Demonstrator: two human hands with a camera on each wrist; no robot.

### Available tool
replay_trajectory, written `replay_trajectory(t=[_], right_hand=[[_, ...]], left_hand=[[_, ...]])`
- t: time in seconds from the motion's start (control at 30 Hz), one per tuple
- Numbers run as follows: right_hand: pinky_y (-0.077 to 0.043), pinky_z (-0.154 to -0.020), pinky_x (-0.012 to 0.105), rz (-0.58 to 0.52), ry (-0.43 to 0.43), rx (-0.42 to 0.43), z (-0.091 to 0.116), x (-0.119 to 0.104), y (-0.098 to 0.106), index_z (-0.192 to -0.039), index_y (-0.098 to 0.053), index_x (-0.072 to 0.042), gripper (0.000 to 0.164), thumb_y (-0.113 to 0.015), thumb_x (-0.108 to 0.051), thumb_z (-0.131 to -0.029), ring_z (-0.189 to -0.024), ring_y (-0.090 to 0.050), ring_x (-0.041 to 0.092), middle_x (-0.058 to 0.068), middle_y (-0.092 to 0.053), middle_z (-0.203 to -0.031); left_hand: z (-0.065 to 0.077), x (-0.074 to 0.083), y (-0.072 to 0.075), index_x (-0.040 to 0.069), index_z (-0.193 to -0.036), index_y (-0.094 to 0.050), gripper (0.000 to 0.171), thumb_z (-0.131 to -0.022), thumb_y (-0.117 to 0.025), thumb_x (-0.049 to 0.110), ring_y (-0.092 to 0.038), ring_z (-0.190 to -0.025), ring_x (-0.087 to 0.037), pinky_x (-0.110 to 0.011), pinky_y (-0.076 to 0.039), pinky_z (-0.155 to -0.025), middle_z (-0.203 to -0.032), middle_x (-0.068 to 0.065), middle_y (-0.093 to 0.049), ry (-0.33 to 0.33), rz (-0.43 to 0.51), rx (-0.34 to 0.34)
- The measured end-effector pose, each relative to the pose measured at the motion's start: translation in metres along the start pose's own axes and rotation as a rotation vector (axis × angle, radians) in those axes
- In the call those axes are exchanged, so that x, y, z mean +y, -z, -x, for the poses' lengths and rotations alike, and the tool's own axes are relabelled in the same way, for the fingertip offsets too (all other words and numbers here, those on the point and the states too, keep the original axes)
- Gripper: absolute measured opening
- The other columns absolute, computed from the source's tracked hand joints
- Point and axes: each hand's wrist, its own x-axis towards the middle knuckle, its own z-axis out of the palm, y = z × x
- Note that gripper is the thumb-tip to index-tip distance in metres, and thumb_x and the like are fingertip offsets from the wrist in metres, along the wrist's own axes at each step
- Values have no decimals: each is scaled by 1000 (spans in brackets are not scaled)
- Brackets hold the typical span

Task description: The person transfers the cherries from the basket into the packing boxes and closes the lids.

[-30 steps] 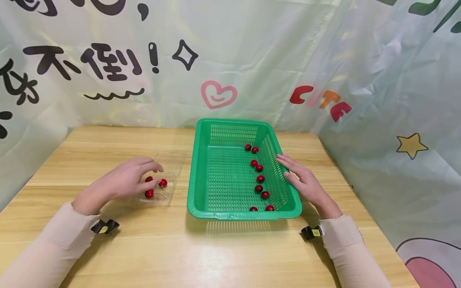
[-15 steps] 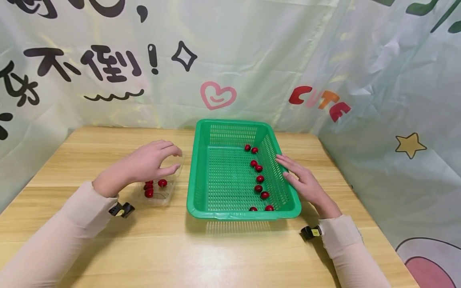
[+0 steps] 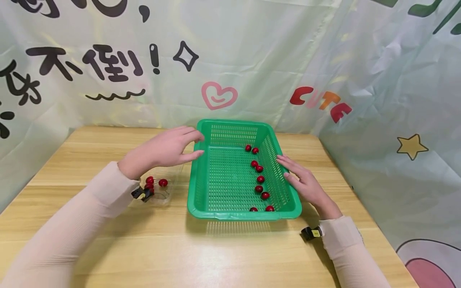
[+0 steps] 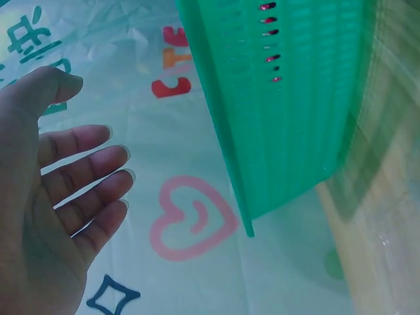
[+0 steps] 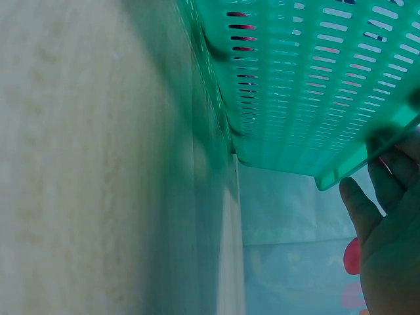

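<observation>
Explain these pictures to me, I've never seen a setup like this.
There is no machine here, only a person's two bare hands. The wide picture comes from a camera worn on the head, looking forward and down. The other two come from the small black wrist cameras, one per arm. On the wooden table stand a green basket, with red cherries toward its right side, and a clear container holding a few more. The right hand rests on the basket's right rim. The left hand is by the opposite rim; nothing shows in its grasp.
</observation>
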Motion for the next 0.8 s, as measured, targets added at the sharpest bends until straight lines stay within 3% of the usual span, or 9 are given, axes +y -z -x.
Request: replay_trajectory(t=[0.33, 0.6, 0.8], right_hand=[[-20, -112, 22, 3, -7, 17, -2, -1, -2, -139, -50, 4, 45, -53, 7, -94, -140, -30, 40, 23, -41, -148], [-21, -111, 20, -3, 0, 10, -1, -1, -1, -143, -50, -7, 47, -54, 1, -97, -143, -29, 28, 10, -40, -152], [-21, -112, 21, -5, 10, 6, -1, 1, -1, -144, -49, -8, 46, -53, -3, -99, -143, -29, 25, 10, -40, -152]], left_hand=[[-40, 13, 5, 7, -120, -60, 39, -95, -63, 35, -59, -105, -25, -43, -45, -94, -114, -7, -62, -17, 44, -1], [-66, 23, 10, 11, -127, -57, 43, -96, -59, 41, -57, -109, -21, -41, -43, -96, -118, -5, -61, 35, 76, -48], [-84, 25, 9, 13, -130, -57, 45, -97, -56, 45, -57, -107, -18, -38, -44, -96, -116, -2, -61, 83, 120, -68]])
